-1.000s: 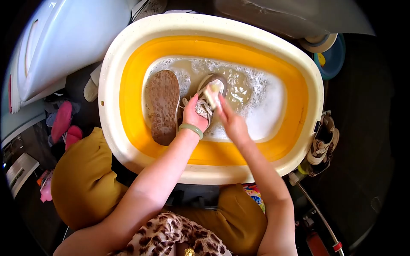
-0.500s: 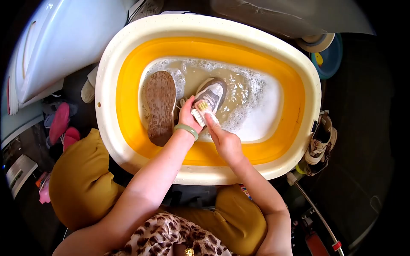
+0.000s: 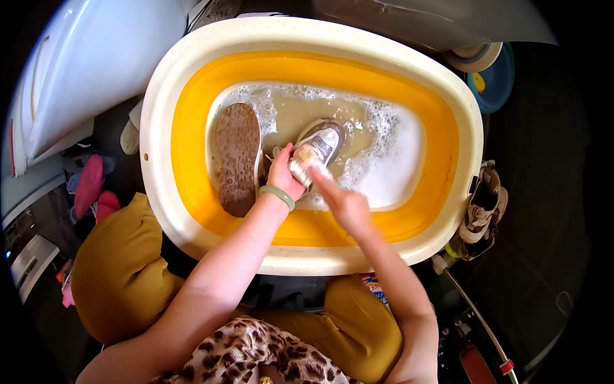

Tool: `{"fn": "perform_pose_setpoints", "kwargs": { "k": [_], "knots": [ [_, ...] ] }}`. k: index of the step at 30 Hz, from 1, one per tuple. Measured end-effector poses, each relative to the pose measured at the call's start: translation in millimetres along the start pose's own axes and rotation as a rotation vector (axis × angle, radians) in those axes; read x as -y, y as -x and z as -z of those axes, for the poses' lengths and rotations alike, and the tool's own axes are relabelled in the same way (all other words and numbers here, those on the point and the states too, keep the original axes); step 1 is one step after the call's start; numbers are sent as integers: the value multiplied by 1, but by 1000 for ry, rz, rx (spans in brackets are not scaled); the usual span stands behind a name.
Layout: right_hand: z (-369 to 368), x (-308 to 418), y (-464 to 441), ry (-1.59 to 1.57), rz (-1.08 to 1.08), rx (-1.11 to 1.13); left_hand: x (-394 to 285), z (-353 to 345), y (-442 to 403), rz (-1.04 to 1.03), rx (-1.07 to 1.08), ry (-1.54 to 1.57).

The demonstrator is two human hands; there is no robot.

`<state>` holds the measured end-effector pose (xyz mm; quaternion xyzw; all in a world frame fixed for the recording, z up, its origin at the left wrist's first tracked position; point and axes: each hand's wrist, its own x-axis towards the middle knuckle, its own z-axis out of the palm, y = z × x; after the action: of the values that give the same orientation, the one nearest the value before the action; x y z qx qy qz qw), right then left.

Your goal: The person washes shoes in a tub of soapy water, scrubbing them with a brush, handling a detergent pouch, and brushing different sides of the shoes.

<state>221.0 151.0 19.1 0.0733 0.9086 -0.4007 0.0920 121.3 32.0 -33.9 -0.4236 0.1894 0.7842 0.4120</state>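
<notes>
My left hand [image 3: 285,174], with a pale green bangle at the wrist, is closed around a grey and white shoe [image 3: 325,141] in the tub. Its toe points up and away from me, over the murky water [image 3: 291,112]. My right hand [image 3: 345,206] is closed on a scrub brush [image 3: 309,160], pressed against the near part of the shoe. Motion blurs the brush and that hand. To the left, a second shoe [image 3: 238,160] lies with its brown patterned sole facing up.
The oval tub has a cream rim [image 3: 307,31] and yellow walls [image 3: 441,147]. White foam [image 3: 393,166] floats at the right. Outside stand another pair of shoes [image 3: 481,211], a metal pole [image 3: 476,313], a blue basin [image 3: 502,83] and pink slippers [image 3: 89,185].
My right hand and the brush have shifted slightly right and are now blurred. My left hand still holds the shoe in nearly the same place.
</notes>
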Motion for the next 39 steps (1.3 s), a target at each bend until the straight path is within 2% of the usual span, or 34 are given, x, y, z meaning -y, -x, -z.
{"fn": "perform_pose_setpoints", "kwargs": {
  "k": [2, 4, 6, 8, 10, 13, 19, 22, 23, 26, 27, 29, 32, 34, 36, 37, 39],
  "knots": [
    [10, -17, -34, 230, -21, 34, 5, 5, -10, -127, 6, 18],
    [7, -26, -58, 243, -6, -30, 3, 1, -5, -80, 18, 34],
    [7, -25, -61, 199, -28, -66, 2, 0, -3, -63, 27, 9],
    [8, -15, -26, 145, -56, -41, -3, -6, 2, -49, -16, 31],
    [5, -17, 7, -99, -78, -57, -4, -3, -2, -45, -45, 15],
    [11, -14, 14, -31, -44, 16, 0, -1, -3, -35, -50, -55],
    [-4, -9, -53, 48, -49, 75, 1, -8, 2, -104, -66, -151],
    [6, -15, -12, -78, -95, 84, 0, 1, -4, -90, -11, -68],
    [6, -19, 4, -134, -70, 20, 1, 4, -4, -66, -4, -40],
    [12, -27, 21, -150, -34, 21, 3, -2, 2, -58, -3, -33],
    [15, -25, 12, -154, -29, 18, 3, 2, -2, -43, -1, -22],
    [19, -21, -22, 86, -30, 170, 1, -4, 2, -51, -7, -52],
    [1, -21, -62, 63, -49, 127, 4, -1, -2, -129, 42, -88],
    [5, -19, -51, 101, -76, 153, 2, 0, -4, -132, 36, -67],
    [11, -28, -12, -53, -87, 120, -2, 0, -1, -33, 28, 6],
    [10, -32, 1, -112, -43, 70, -3, -9, 6, -41, -30, 21],
    [11, -35, 18, -145, 15, 11, -1, -7, 4, -57, 9, 17]
  ]
}}
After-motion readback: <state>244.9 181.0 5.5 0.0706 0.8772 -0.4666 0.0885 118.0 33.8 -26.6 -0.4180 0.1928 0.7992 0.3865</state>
